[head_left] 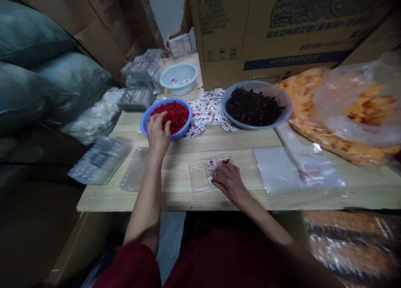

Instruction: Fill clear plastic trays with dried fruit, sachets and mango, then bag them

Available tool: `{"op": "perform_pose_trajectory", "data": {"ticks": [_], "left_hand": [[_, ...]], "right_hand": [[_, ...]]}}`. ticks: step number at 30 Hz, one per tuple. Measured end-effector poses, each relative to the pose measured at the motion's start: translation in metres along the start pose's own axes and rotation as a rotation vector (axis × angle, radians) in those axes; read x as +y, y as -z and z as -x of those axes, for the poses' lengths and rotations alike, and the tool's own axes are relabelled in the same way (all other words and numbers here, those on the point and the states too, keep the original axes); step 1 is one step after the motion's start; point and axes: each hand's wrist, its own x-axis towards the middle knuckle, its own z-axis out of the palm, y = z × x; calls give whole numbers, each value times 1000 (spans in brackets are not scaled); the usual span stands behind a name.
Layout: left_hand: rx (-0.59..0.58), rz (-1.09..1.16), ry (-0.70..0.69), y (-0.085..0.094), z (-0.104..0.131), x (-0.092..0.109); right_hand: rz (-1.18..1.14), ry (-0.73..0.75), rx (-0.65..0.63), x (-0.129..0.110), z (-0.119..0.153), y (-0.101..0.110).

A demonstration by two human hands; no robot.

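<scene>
My left hand (158, 133) reaches over a blue bowl (143, 125) of small glossy red pieces (176, 115); its thumb and fingers are apart, fingertips at the pile. On the table in front of me lies a clear plastic tray (196, 177) with compartments. My right hand (230, 180) is over the tray's right part, fingers bent and close together. Something red shows at its fingertips, but what they hold, if anything, is unclear. A small white packet with a red print (211, 164) lies in the tray, and a dark piece (225, 161) sits beyond my knuckles.
Loose printed packets (208, 108) lie between the red pieces and a bowl of dark pieces (254, 107). Clear trays (100, 160) are at left, plastic bags (278, 169) at right, beside a large bag of orange food (313, 112). Beyond a pale blue basin (179, 89), another person's hand (167, 44) holds trays.
</scene>
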Motion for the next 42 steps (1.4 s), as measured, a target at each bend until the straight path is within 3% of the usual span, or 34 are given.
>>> {"op": "perform_pose_trajectory", "data": {"ticks": [2, 5, 7, 9, 12, 16, 20, 22, 27, 34, 38, 42], "left_hand": [[-91, -7, -33, 5, 24, 16], [-471, 40, -58, 1, 89, 54], [-649, 19, -60, -7, 134, 74], [-721, -22, -55, -18, 168, 85], [-707, -124, -27, -30, 193, 93], [-704, -115, -12, -28, 194, 96], [-643, 19, 43, -15, 176, 89], [-602, 21, 32, -13, 163, 79], [-689, 43, -79, -26, 143, 61], [-722, 34, -114, -44, 148, 58], [-707, 55, -117, -31, 144, 61], [-653, -20, -20, -15, 151, 68]], "right_hand": [[-7, -29, 6, 1, -1, 0], [-40, -161, 43, 7, 7, 9], [-49, -247, 57, 11, 16, 14], [-68, -291, 56, 13, 23, 15], [-111, -305, 61, 11, 31, 10], [-93, -313, 99, 0, 35, 6], [-14, -235, 102, -11, 25, 11], [39, -146, 40, -14, 17, 9], [159, 3, -129, -19, 7, -9], [152, -92, -97, -22, 16, -13], [95, -107, -89, -24, 17, -5], [49, -168, -22, -22, 16, 3]]}}
